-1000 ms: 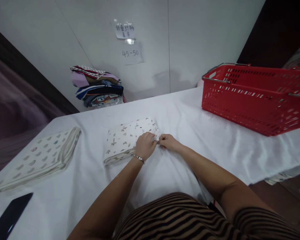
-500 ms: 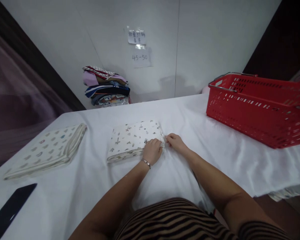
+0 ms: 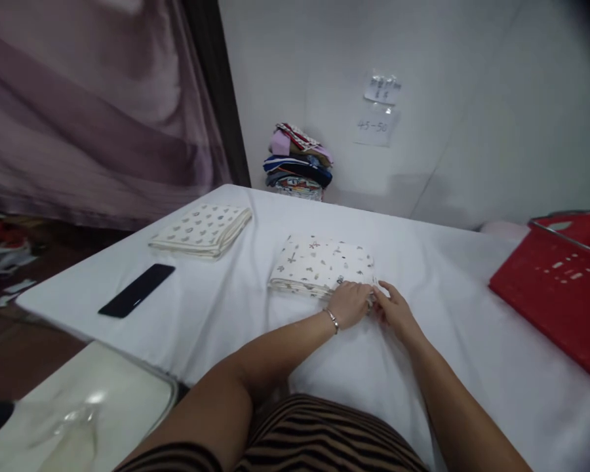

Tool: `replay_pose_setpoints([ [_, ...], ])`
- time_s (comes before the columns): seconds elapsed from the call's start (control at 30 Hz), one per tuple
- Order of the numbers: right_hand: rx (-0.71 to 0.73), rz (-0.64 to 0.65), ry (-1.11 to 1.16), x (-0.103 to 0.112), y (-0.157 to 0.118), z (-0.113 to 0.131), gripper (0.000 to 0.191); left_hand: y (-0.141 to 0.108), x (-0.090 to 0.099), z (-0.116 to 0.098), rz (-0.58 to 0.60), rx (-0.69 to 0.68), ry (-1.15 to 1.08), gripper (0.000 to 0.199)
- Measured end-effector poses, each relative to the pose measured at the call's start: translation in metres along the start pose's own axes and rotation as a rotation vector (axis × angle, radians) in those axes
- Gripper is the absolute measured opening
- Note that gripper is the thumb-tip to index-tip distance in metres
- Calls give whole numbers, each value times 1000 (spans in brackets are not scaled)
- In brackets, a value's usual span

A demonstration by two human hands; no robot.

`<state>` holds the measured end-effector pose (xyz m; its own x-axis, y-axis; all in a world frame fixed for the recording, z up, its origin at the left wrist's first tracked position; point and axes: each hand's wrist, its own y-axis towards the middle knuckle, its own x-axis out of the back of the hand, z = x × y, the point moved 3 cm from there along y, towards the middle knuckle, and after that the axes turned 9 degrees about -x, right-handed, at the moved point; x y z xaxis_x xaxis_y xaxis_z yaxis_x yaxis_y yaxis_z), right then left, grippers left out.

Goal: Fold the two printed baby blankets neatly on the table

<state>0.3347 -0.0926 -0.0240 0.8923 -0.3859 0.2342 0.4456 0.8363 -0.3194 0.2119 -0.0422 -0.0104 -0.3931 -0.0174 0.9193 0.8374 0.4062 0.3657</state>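
Observation:
A folded white cloth (image 3: pixel 314 262) with a small scattered print lies flat on the white-covered table (image 3: pixel 211 314). My left hand (image 3: pixel 350 305), with a bracelet at the wrist, rests at the cloth's near right corner, its fingers curled over the edge. Beside it, touching the same corner, my right hand (image 3: pixel 394 309) has its fingers closed in a pinch on the cloth's right edge. Part of that corner is hidden by the hands. A second folded cloth (image 3: pixel 204 226), cream with rows of small motifs, lies to the left.
A flat dark object (image 3: pixel 137 292) lies near the table's left edge. The red basket (image 3: pixel 565 288) stands on the right. Stacked folded fabrics (image 3: pixel 299 164) are against the wall at the back, left of paper signs (image 3: pixel 376 124). A pale surface (image 3: pixel 98 400) adjoins at lower left.
The view has turned left, so the table's things appear further right. My right hand has come closer to my left at the cloth's corner. The cloth stays folded.

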Motion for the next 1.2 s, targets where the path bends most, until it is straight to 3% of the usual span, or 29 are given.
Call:
replay_pose_setpoints([
  [0.27, -88, 48, -55, -6, -5, 4, 66, -1, 3, 0, -12, -98, -15, 22],
  [0.5, -107, 76, 128, -9, -3, 2, 78, -2, 4, 1, -24, -88, -76, 48],
  [0.63, -127, 83, 199, -6, -1, -2, 84, -15, 11, 11, -27, -97, -101, 41],
  [0.73, -150, 87, 222, -5, -1, -4, 85, -38, 28, 34, -42, -90, -82, 27],
  [0.83, -160, 97, 239, -4, -2, -3, 86, -72, 53, 69, -124, 65, -57, 23],
  [0.97, -172, 103, 257, -5, -3, -3, 86, -123, 77, 113, -265, 417, -19, 24],
  [1.07, -175, 108, 267, -5, -4, -2, 86, -149, 78, 131, -289, 613, -55, 27],
  [1.2, -163, 117, 272, -6, -5, -2, 88, -156, 69, 137, -289, 752, -215, 28],
])
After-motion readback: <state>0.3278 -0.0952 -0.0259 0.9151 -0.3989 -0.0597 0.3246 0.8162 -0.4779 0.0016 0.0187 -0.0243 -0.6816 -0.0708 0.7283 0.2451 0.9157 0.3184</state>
